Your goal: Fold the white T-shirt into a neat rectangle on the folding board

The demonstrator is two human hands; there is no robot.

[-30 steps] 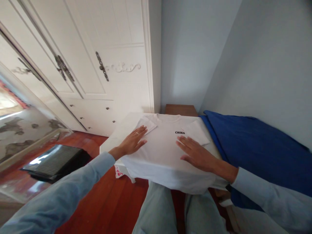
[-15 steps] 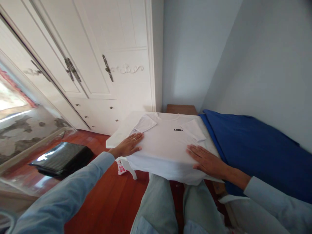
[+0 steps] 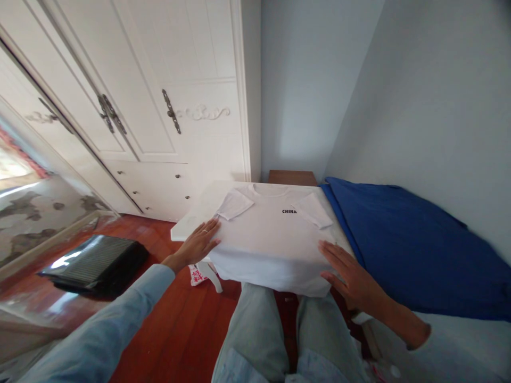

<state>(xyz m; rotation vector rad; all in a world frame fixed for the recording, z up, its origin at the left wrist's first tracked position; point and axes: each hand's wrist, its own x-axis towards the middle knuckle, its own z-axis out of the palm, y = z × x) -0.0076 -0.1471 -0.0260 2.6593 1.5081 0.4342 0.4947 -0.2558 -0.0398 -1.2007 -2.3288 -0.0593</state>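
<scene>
A white T-shirt (image 3: 267,239) with "CHINA" printed on its chest lies spread face up, collar away from me, on a small white table (image 3: 187,226). Its sleeves are laid out, and its bottom hem hangs over the table's near edge. At the shirt's left side, below the sleeve, my left hand (image 3: 197,243) is open with fingers stretched, its fingertips at the fabric's edge. My right hand (image 3: 349,274) is also open, fingers extended, at the shirt's right side edge. Neither hand grips the cloth.
To the right lies a blue cloth (image 3: 411,244) along the wall. A white wardrobe (image 3: 207,149) stands behind on the left. On the red wood floor (image 3: 171,330) sits a black plastic-wrapped package (image 3: 98,266). A brown wooden piece (image 3: 291,177) is behind the table.
My hands have moved apart, outward from the shirt's front to its side edges. The shirt lies much as before; the view has shifted slightly.
</scene>
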